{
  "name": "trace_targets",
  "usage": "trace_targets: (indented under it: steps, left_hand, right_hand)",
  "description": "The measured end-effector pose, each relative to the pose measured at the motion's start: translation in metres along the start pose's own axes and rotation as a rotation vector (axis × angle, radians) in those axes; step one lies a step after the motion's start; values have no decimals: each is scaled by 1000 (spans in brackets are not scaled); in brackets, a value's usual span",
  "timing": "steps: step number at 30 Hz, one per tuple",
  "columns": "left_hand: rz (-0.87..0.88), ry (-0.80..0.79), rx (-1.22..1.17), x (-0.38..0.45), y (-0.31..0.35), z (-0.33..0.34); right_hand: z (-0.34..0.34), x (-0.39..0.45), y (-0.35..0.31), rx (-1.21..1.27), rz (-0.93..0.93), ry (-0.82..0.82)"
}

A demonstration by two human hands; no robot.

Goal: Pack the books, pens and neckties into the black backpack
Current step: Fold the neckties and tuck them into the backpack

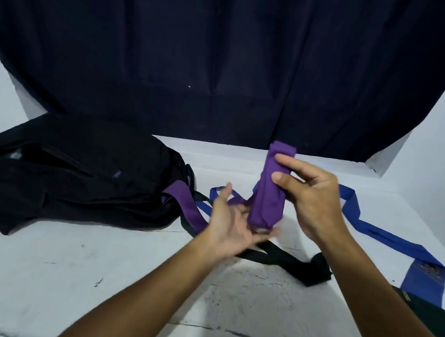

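Observation:
My right hand pinches a folded purple necktie and holds it upright above the table. The tie's loose end trails down to the left, over the edge of the black backpack. Below the fold, my left hand is spread palm up, its fingers touching the bundle's bottom. The backpack lies on its side at the left with its top opening unzipped. A blue necktie stretches across the table on the right, and a black necktie lies under my hands.
The white table is scuffed and has bare room in front and at the left front. A dark blue curtain hangs behind the table. Another dark strip lies at the right edge beside the blue tie's wide end.

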State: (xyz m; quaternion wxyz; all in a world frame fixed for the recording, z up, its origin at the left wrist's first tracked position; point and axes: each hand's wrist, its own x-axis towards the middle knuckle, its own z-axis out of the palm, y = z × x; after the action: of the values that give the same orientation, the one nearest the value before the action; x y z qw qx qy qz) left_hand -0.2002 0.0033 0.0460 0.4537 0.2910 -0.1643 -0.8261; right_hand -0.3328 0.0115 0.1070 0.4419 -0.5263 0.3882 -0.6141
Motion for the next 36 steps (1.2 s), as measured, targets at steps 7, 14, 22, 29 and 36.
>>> trace_targets:
  steps: [7, 14, 22, 29, 36]
  left_hand:
    - [162, -4, 145, -1, 54, 1]
    - [138, -135, 282, -8, 42, -11]
    - [113, -395, 349, -16, 29, -18]
    - [241, -318, 499, -14, 15, -20]
    - [281, -349, 487, -14, 9, -22]
  right_hand:
    - [0, -46, 26, 31, 247, -342]
    - [-5, -43, 22, 71, 266, -323]
    - [5, -25, 21, 57, 164, -174]
    - [13, -24, 23, -70, 121, -142]
    - [12, -22, 34, -111, 114, -118]
